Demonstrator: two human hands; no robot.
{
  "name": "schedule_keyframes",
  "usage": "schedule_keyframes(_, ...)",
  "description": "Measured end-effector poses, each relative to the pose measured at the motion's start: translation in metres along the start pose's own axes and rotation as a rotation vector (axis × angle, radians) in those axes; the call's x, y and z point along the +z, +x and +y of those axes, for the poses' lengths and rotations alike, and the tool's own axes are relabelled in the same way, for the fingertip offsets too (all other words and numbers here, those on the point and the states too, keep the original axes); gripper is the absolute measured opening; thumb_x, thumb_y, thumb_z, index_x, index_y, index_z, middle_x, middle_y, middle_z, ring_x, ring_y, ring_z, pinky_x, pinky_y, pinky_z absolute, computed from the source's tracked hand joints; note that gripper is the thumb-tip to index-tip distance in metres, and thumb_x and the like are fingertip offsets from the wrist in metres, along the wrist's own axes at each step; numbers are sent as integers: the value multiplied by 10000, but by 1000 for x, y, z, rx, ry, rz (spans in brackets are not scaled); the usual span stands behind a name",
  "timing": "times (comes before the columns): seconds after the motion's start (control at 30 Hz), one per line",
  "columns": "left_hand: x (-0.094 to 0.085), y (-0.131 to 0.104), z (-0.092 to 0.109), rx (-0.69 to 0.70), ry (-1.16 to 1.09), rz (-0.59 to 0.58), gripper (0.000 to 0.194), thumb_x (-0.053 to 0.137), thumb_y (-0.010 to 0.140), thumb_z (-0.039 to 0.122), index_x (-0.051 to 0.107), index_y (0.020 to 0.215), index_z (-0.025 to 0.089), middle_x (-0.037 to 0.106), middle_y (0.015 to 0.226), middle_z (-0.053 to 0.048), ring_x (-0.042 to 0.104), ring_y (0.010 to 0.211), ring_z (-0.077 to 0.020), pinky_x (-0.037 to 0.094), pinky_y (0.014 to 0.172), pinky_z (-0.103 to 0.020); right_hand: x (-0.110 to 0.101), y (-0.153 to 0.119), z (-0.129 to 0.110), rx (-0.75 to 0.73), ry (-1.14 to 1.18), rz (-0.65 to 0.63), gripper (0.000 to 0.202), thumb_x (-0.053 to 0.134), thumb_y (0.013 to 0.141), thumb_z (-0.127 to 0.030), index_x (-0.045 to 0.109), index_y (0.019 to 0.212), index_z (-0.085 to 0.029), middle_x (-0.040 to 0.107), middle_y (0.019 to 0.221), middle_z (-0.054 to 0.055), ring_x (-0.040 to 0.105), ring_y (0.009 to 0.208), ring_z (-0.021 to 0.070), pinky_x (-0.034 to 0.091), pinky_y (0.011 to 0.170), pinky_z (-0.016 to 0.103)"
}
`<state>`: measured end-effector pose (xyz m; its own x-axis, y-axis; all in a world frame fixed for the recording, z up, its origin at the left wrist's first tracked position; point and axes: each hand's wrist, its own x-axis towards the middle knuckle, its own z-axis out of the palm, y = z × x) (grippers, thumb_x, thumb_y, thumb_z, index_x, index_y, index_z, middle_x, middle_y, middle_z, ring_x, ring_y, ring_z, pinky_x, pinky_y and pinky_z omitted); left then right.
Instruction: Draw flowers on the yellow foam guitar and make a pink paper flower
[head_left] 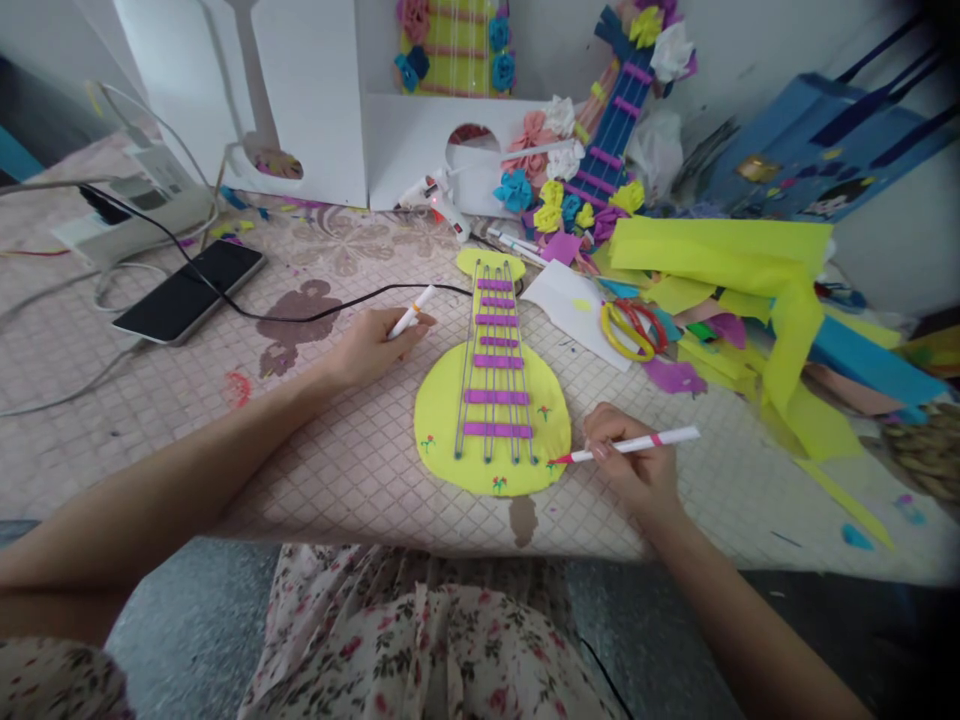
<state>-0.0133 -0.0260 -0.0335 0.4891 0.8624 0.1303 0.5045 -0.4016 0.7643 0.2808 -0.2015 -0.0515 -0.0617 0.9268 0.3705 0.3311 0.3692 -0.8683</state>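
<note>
A yellow paper guitar (439, 400) lies flat before me, with purple strips across it and grey strings running lengthwise. Small red and green flowers are drawn on its rounded body. My right hand (637, 465) grips a white felt-tip pen (637, 443) with a red tip, which meets the guitar's lower right edge beside one flower. To the left of the guitar's neck, my left hand (379, 345) rests on the tablecloth, closed around another white felt-tip pen (412, 312) with an orange band.
A glue gun (439, 200) stands behind the guitar, its black cord crossing left past a phone (191, 292) and a power strip (135, 215). Yellow and blue paper strips (720, 245) heap at right, near a decorated blue guitar (615, 125). A blue bag (817, 150) stands behind.
</note>
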Motion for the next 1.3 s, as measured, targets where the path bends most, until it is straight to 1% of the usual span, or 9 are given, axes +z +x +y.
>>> schedule_keyframes(0.1,0,0,0,7,6,4,349,497,851,348,653,1064,119,492,540,31,407,459,-66,315,439,-171,0,0,1,7,-15,-9,93,536,821,-191,553,731,-203,473,668,1,460,646,155,355,598,334)
schedule_keyframes(0.23,0,0,0,13,2,-1,350,493,853,351,652,1063,120,496,538,31,405,456,-66,318,437,-174,1,0,1,-9,-3,23,90,536,819,-189,559,733,-204,475,665,-1,461,641,154,359,604,336)
schedule_keyframes(0.37,0,0,-1,4,2,-6,343,497,851,349,650,1066,129,493,541,34,396,450,-64,310,432,-175,1,0,1,-6,-14,-6,85,538,819,-183,562,740,-202,486,673,3,462,651,158,362,610,343)
schedule_keyframes(0.57,1,-1,-3,7,10,-11,339,486,855,337,646,1074,134,502,552,32,415,466,-68,320,448,-176,1,2,1,-16,25,100,115,534,826,-192,554,714,-206,477,644,-4,470,650,161,361,626,351)
schedule_keyframes(0.73,0,-1,-1,-4,9,-9,329,492,851,331,647,1066,135,494,548,34,398,453,-65,311,442,-177,1,2,0,-3,16,13,95,537,823,-196,558,731,-205,482,666,3,467,645,159,365,606,344)
schedule_keyframes(0.93,0,-1,2,0,-11,-8,331,502,849,364,656,1040,141,489,535,35,396,445,-67,308,432,-179,1,0,0,23,-7,-10,87,544,818,-197,567,735,-211,489,671,6,473,657,165,373,614,350)
schedule_keyframes(1.0,0,-1,1,5,-10,-8,333,501,848,365,656,1039,141,493,533,35,398,441,-67,309,432,-180,2,1,0,21,13,37,96,547,817,-205,568,724,-213,489,660,4,475,653,166,371,616,351)
schedule_keyframes(1.13,-1,-1,0,16,6,-10,344,491,854,359,646,1066,137,499,536,36,410,447,-69,312,439,-184,3,4,0,-13,65,189,114,552,815,-221,568,702,-217,482,620,-8,485,648,166,374,630,353)
schedule_keyframes(1.3,-1,-5,6,66,27,-14,358,509,854,330,592,1144,138,512,551,44,449,471,-72,347,472,-182,4,6,1,17,67,248,106,550,821,-233,579,720,-216,500,622,-11,499,650,162,377,625,335)
